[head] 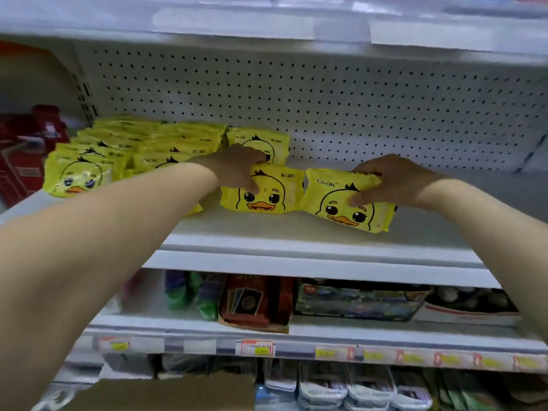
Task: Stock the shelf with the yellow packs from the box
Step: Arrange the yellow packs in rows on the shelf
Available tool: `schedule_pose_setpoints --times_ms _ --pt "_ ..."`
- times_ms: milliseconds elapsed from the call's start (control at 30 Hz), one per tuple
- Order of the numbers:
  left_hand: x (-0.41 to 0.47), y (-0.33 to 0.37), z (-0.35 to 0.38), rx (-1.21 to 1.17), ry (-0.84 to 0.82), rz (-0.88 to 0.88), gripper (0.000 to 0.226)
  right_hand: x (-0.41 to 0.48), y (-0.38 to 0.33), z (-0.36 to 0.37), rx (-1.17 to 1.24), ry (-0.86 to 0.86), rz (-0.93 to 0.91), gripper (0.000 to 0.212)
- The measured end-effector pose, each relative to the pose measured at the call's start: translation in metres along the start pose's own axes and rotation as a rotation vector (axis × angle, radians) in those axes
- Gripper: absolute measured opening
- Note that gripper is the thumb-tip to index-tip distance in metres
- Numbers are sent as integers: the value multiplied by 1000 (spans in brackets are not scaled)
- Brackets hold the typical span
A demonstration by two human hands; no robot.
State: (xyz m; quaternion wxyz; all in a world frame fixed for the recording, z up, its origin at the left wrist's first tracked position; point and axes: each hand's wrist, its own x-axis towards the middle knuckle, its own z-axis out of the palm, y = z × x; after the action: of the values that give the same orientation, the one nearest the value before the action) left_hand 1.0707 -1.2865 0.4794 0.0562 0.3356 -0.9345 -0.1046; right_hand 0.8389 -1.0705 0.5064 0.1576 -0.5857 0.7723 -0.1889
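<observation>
On the white shelf (296,229) we note 2 grips: left hand (234,164) holds the middle yellow pack (264,197), thumb on its face; right hand (391,179) pinches the tilted right yellow pack (335,200) just beside it, with stocked rows (118,149) further left.

Premises are a retail shop. A white metal display shelf (296,232) sits at centre, backed by a perforated peg panel (355,108) at 12 o'clock, with identical yellow packs (80,176) faced forward in rows at 9 o'clock and red packaged goods (20,161) at the far 9 o'clock edge. Printed price labels (257,347) run along a lower shelf rail at 6 o'clock, assorted boxed merchandise (355,304) sits just above that rail, and a cardboard box (166,393) shows at 7 o'clock.
</observation>
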Motion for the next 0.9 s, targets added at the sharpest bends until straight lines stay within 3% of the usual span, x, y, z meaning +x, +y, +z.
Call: schedule_pose_setpoints --times_ms 333,633,900 --pt "85 -31 14 105 105 -33 64 86 25 1 92 -70 -59 37" --pt "108 -51 -8 117 159 -61 70 142 -3 22 173 -104 -231 44" --pt "93 -50 -22 219 355 -125 60 188 -50 64 106 -6 -331 55"
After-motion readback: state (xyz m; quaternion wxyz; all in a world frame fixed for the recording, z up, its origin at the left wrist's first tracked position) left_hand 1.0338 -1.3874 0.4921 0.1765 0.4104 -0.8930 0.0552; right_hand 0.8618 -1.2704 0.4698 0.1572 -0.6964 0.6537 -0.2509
